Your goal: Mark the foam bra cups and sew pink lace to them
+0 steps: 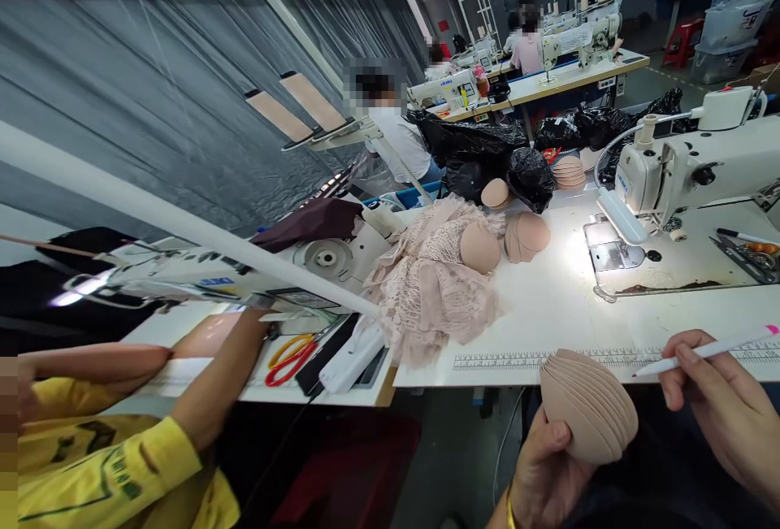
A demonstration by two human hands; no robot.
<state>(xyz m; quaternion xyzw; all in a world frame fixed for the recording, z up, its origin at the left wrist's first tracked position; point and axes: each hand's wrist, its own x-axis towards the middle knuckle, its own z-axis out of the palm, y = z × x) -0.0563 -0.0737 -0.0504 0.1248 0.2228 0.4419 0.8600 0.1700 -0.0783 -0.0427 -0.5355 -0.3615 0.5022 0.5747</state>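
Note:
My left hand (548, 464) is closed around a nested stack of beige foam bra cups (588, 405), held upright below the table's front edge. My right hand (725, 415) pinches a white pen with a pink tip (707, 350), which lies across the ruler printed along the table edge (487, 361). The pen's point sits just right of the cup stack. On the white table (548, 301) lie more beige cups (527, 235) and a heap of pink lace fabric (426, 281).
A white sewing machine (688, 163) stands at the right of the table. Black plastic bags (481, 147) pile up behind it. At the left, a person in a yellow sleeve (110, 464) works at another machine (183, 273), with red-and-yellow scissors (292, 358) nearby. Other workers sit further back.

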